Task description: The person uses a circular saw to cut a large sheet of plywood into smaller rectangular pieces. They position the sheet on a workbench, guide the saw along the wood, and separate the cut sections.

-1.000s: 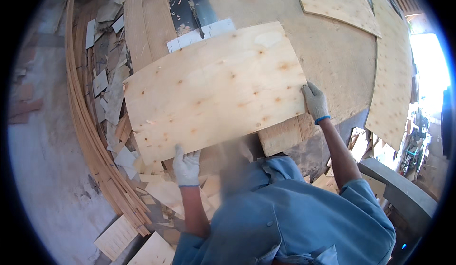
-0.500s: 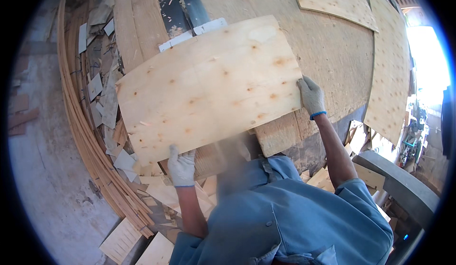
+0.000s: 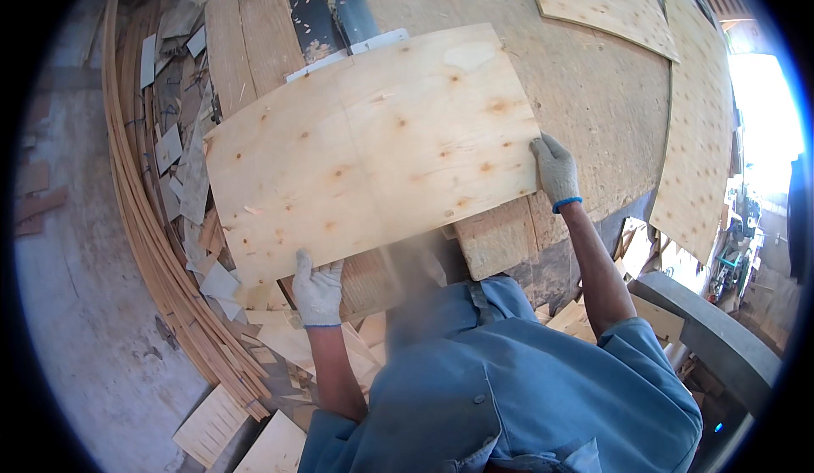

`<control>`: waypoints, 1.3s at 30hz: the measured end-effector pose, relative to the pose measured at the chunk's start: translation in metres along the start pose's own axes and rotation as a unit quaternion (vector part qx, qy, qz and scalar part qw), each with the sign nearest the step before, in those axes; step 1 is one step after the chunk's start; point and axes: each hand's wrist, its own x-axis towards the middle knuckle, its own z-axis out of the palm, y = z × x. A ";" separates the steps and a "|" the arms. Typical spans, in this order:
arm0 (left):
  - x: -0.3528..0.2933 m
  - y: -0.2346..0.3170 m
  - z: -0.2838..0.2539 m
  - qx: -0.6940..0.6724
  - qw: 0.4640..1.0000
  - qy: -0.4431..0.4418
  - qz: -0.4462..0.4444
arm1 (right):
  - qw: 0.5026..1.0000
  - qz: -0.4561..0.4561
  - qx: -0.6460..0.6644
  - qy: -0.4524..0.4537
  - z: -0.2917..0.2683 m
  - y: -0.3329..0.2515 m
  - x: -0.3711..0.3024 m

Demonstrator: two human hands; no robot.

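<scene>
A pale, knotty plywood panel [image 3: 373, 151] lies slightly slanted over the wooden work table, level with its top. My left hand [image 3: 318, 291], in a white knit glove, grips the panel's near edge toward its left corner, thumb on top and fingers underneath. At the right end, my gloved right hand [image 3: 556, 172] is closed around the panel's edge, near its right corner. Beyond the far edge shows a white strip [image 3: 381, 41] beside a dark metal plate [image 3: 339, 7] strewn with chips. What lies under the panel is hidden.
Bundled long wood strips [image 3: 136, 176] and offcuts [image 3: 170, 147] fill the left side. Two more plywood sheets [image 3: 602, 2] lie at the far right of the table [image 3: 593, 117]. Scrap pieces [image 3: 275, 443] cover the floor below, and a grey curved bar [image 3: 708, 325] stands at my right.
The panel has shifted very slightly away and to the left. My left hand has moved a little left and forward with it; my right hand has hardly moved.
</scene>
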 end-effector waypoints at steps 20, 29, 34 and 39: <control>-0.031 0.037 0.063 0.031 0.998 0.041 0.021 | 0.990 0.100 -0.058 -0.082 -0.038 -0.102 0.012; -0.042 0.055 0.093 0.073 0.995 0.031 0.053 | 0.993 0.075 -0.045 -0.083 -0.048 -0.123 0.019; -0.042 0.053 0.091 0.070 0.996 0.029 0.053 | 0.993 0.074 -0.040 -0.084 -0.044 -0.126 0.014; -0.040 0.035 0.054 0.000 1.000 -0.001 -0.009 | 0.994 0.094 -0.018 -0.061 -0.038 -0.083 0.004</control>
